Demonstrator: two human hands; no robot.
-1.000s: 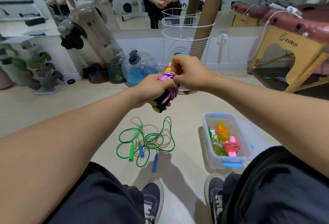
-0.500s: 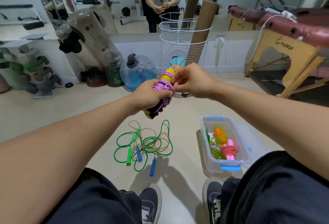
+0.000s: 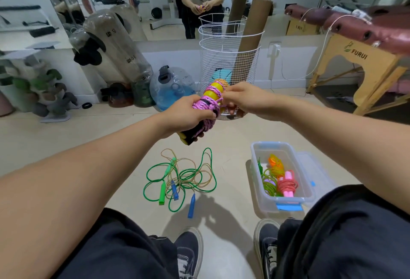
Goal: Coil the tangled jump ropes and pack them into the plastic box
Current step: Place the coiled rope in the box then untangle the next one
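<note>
While the pink rope [image 3: 207, 106] is being wound round its yellow-and-black handles [image 3: 214, 91], the only view, from the head camera, takes in both arms raised above the floor. The bundle is gripped by the left hand [image 3: 188, 113], fingers curled round the wrapped middle, and the loose rope end is pinched by the right hand [image 3: 243, 99] just beside the yellow tips. The step in hand is judged to be the last turns or the tucking-in of this coil. What is called for next is that the end be secured under a wrap, and the bundle then be lowered into the plastic box [image 3: 304, 198], which is set on the floor to the right, near the right shoe, open, with its lid [image 3: 319, 172] lying just beside it. Coiled ropes in orange, green and pink are already held inside. Two more ropes, green [image 3: 206, 167] and tan with blue handles [image 3: 191, 206], are left tangled together on the floor between the shoes and the wire basket [image 3: 228, 56], so the job is judged roughly half done. Much is hidden: the rope's free end is covered by the right fingers, the lower handle ends are half lost under the left palm, and whether any knot has been made cannot be told.
</note>
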